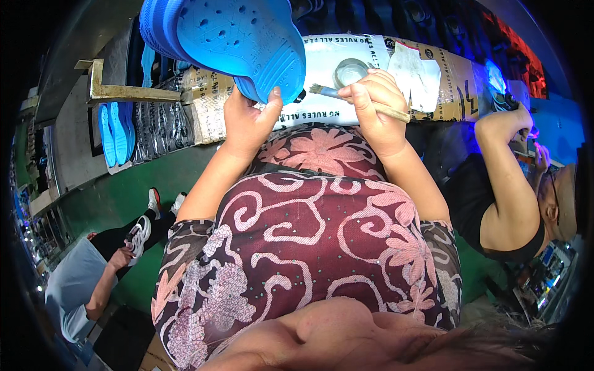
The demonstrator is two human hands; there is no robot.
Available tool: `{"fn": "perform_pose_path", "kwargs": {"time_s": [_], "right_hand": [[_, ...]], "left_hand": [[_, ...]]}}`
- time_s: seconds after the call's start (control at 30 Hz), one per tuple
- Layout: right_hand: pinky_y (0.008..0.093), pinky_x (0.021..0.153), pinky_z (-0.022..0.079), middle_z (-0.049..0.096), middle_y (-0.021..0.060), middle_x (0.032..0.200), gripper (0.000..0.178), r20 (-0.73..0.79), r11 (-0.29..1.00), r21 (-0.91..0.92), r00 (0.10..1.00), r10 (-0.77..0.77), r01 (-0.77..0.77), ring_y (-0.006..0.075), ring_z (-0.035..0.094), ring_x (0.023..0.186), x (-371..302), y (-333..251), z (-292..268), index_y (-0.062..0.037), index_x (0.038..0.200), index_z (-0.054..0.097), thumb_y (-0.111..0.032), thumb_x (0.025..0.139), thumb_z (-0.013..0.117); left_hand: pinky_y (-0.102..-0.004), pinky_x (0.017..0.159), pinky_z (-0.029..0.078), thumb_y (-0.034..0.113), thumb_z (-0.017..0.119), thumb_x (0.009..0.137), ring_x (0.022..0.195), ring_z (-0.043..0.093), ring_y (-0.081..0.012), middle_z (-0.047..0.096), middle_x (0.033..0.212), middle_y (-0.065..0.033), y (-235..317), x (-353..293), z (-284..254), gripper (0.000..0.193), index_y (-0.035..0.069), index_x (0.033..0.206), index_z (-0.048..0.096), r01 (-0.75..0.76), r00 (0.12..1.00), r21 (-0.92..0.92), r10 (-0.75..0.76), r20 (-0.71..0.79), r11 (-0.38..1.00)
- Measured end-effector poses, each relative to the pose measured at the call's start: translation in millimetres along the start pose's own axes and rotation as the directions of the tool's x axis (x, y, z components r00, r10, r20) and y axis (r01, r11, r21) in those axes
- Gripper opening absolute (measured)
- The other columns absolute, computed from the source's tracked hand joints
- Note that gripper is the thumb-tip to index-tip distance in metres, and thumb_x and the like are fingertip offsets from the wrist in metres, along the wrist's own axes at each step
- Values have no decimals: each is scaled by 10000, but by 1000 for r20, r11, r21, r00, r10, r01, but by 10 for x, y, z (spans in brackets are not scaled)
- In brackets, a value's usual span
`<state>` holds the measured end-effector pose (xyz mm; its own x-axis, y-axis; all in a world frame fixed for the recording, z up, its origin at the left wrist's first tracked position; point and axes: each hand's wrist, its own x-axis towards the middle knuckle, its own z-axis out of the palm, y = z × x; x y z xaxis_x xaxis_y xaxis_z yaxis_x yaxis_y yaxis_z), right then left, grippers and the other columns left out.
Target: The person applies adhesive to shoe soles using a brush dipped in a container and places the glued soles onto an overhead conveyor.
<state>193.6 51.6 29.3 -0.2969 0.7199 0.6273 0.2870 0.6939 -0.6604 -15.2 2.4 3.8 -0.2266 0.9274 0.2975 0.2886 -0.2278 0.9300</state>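
Observation:
My left hand (252, 120) grips a fanned stack of bright blue shoe insoles (241, 43) by its near end, thumb on top. The top insole shows small dark holes and raised ridges, and the stack's far end runs out of view. Between the fingers and thumb of my right hand (377, 111) is a small flat brush (393, 113) with a wooden handle. Its bristles point left toward the insoles, without touching them. Just beyond the brush, a round clear dish (351, 70) rests on a white printed sheet (322, 62).
A torn paper piece (416, 77) lies on the cardboard-covered bench (461, 80). At left are a wooden bracket (136, 93), more blue insoles (115, 133) and dark shoe parts (162, 123). One co-worker (510, 185) works close at right; another person (80, 278) holds a shoe at lower left.

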Motion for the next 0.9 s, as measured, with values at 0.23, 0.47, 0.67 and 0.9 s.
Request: {"fn": "perform_pose_path", "kwargs": {"time_s": [0.23, 0.47, 0.67, 0.9], "right_hand": [[306, 603, 365, 552, 49, 561, 208, 129, 994, 4, 986, -109, 110, 207, 498, 535, -3, -63, 49, -52, 631, 621, -160, 802, 570], [332, 693, 381, 574, 45, 595, 224, 89, 999, 39, 996, -20, 16, 201, 514, 565, -22, -82, 24, -49, 641, 621, -169, 817, 552], [362, 785, 398, 608, 42, 641, 266, 210, 1000, -10, 977, -20, 23, 193, 541, 601, -46, -64, 31, -40, 674, 628, -173, 860, 494], [308, 627, 376, 567, 50, 565, 229, 0, 995, 100, 1000, -5, 5, 201, 501, 531, -21, -29, 73, -46, 634, 633, -162, 818, 562]], "left_hand": [[-287, 752, 455, 78, 617, 742, 819, 591, -167, 619, 890, -131, 23, -14, 20, 303, -37, 1007, 526, 75, 997, 26, -75, -7, 997], [-298, 722, 465, 72, 629, 721, 786, 609, -194, 622, 860, -142, -78, -4, 43, 293, -22, 981, 532, -44, 999, 57, 45, -15, 997], [-303, 701, 471, 71, 627, 715, 760, 624, -233, 623, 841, -156, -113, 15, 65, 289, -20, 972, 532, -113, 992, 113, 118, -37, 987], [-311, 694, 471, 76, 633, 709, 763, 624, -239, 622, 836, -157, -102, 32, 57, 289, -16, 962, 529, -105, 993, 110, 109, -33, 988]]}}
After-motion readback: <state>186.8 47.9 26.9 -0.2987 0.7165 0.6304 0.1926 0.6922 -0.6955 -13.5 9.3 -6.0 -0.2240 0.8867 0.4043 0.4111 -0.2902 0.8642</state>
